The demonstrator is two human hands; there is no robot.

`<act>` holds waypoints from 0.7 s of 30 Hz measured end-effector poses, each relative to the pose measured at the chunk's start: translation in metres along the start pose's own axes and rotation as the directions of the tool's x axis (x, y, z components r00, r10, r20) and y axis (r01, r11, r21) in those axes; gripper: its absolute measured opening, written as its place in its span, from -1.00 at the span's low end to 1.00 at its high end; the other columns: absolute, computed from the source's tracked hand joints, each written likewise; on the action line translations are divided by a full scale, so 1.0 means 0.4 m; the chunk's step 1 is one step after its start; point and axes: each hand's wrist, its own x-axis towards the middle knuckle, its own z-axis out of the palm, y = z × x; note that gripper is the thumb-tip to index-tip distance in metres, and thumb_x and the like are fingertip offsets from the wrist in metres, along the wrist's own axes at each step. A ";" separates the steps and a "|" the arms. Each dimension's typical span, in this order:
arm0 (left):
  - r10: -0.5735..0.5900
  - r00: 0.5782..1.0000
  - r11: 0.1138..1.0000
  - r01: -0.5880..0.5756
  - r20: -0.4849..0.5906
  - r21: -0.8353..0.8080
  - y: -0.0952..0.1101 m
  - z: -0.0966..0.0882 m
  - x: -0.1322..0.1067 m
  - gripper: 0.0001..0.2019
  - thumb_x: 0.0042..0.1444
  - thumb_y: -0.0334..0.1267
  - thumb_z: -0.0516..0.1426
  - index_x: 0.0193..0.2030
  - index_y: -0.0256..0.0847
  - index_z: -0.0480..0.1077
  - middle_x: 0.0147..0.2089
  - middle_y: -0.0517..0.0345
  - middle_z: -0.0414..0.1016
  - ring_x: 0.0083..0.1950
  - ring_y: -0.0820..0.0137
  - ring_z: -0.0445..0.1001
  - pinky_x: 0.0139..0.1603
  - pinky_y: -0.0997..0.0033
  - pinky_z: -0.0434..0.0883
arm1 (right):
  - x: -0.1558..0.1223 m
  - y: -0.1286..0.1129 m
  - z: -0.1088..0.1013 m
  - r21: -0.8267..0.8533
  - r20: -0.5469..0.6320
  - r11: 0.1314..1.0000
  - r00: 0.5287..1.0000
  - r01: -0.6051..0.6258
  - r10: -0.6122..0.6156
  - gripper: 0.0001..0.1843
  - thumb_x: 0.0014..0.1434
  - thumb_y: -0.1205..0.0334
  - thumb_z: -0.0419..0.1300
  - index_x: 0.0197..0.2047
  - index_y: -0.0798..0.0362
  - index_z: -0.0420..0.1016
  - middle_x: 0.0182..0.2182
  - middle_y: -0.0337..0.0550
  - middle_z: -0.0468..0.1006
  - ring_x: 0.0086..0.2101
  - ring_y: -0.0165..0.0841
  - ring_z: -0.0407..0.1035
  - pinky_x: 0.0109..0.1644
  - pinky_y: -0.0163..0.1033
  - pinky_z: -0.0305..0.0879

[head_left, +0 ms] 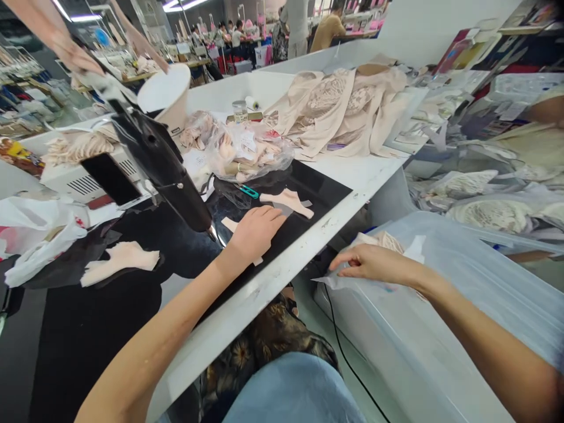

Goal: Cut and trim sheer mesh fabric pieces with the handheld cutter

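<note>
Beige cloth [229, 224] lies at 11 o'clock under my flat, unclenched left hand [257, 232]; right hand [370, 263], 1 o'clock, meets plastic [341, 283], grip indeterminable. Apparent step: positioning; next calls for even pressure.

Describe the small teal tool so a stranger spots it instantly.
Start at the black work surface; find the left hand. Just beyond it, beside a pale fabric piece, lies the small teal tool. Its teal colour sets it apart from that fabric.

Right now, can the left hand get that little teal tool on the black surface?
Probably yes: the teal tool lies just beyond the left hand, its teal part looks uncovered, and nothing tall seems to stand between them.
</note>
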 end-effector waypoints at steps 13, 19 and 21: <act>-0.020 0.988 0.842 -0.066 -0.153 -0.535 0.147 -0.109 -0.129 -0.72 0.37 -0.37 0.05 0.14 -0.25 0.45 0.13 -0.01 0.56 0.20 0.28 0.48 0.27 0.19 0.41 | -0.035 -0.148 0.015 0.316 -0.078 0.943 0.993 0.106 -0.086 -0.50 0.20 -0.25 0.15 -0.04 -0.05 0.60 -0.66 -0.38 0.22 -0.60 -0.51 0.04 -0.50 -0.33 -0.07; -0.285 0.936 0.295 0.290 0.206 -0.910 0.224 -0.115 -0.174 -0.44 0.20 -0.13 0.28 0.30 -0.11 0.27 0.25 0.02 0.49 0.27 0.23 0.44 0.34 0.14 0.30 | -0.056 -0.259 0.067 0.502 -0.197 0.827 0.965 0.253 -0.175 -0.52 0.23 -0.23 0.16 -0.05 0.00 0.54 -0.73 -0.47 0.11 -0.67 -0.57 -0.04 -0.56 -0.36 -0.12; -0.286 0.914 0.053 0.315 0.288 -0.948 0.233 -0.111 -0.188 -0.50 0.16 -0.15 0.30 0.20 -0.17 0.33 0.15 0.00 0.54 0.20 0.23 0.50 0.28 0.17 0.35 | -0.059 -0.287 0.080 0.528 -0.197 0.799 0.957 0.287 -0.214 -0.53 0.22 -0.21 0.18 -0.06 0.01 0.54 -0.73 -0.47 0.14 -0.68 -0.58 -0.02 -0.56 -0.37 -0.10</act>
